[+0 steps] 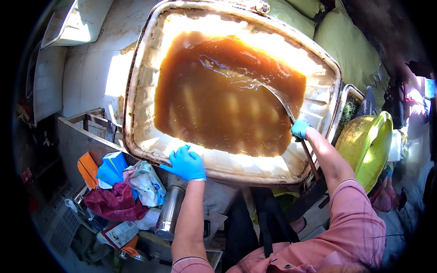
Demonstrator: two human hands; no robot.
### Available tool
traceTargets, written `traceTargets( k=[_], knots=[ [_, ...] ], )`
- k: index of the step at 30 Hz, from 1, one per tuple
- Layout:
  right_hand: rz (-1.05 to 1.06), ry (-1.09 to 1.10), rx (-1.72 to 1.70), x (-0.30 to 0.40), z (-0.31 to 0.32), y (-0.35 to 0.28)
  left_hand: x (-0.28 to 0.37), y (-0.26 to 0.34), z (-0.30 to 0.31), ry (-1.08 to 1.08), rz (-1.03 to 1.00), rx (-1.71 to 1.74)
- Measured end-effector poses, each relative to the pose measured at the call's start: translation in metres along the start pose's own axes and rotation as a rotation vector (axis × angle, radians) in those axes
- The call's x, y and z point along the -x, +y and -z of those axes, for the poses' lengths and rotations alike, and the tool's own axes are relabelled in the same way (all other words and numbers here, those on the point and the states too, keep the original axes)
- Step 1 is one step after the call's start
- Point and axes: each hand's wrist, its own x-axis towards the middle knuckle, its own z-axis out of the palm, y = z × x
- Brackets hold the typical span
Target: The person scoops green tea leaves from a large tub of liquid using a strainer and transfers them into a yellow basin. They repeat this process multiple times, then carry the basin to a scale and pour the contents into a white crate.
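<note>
Before me is a large whitish plastic tub (140, 102) with a stained rim, partly filled with cloudy brown liquid (218, 112). My left hand (187, 163), in a blue glove, rests on the tub's near rim with its fingers spread and holds nothing. At the tub's right side my gloved right hand (300, 129) grips a long curved rod (281, 102). The rod's far end dips into the liquid, where the surface ripples, so its tip is hidden. Its lower end (312, 163) passes over the tub's near right corner.
Full pale green sacks (351, 51) stand behind at right. A yellow-green basin (363, 146) leans beside my right arm. Left of my left forearm are a metal cylinder (170, 208), a maroon cloth (116, 203) and blue boxes (112, 169). A wooden frame (92, 117) stands left of the tub.
</note>
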Motion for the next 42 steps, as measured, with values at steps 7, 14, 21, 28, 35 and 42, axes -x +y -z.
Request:
traceTargets(
  k=[7, 14, 21, 28, 35, 42],
  knots=[
    [-0.104, -0.167, -0.290, 0.011, -0.055, 0.011, -0.002, -0.001, 0.001, -0.007, -0.012, 0.009],
    [-0.063, -0.421, -0.514, 0.003, -0.096, -0.029, -0.004, 0.000, 0.001, -0.001, -0.013, -0.005],
    [-0.097, -0.478, -0.649, -0.004, -0.131, -0.089, -0.004, 0.000, 0.000, 0.012, -0.003, 0.022],
    [0.100, -0.393, -0.092, -0.015, -0.134, -0.117, -0.005, 0.000, 0.002, 0.021, -0.002, 0.004],
    [0.044, -0.065, 0.456, 0.023, -0.061, -0.152, -0.006, -0.002, 0.007, -0.068, 0.044, -0.008],
    [0.316, 0.243, 0.711, -0.025, -0.127, -0.153, -0.009, -0.002, 0.004, -0.018, 0.032, 0.058]
  ],
)
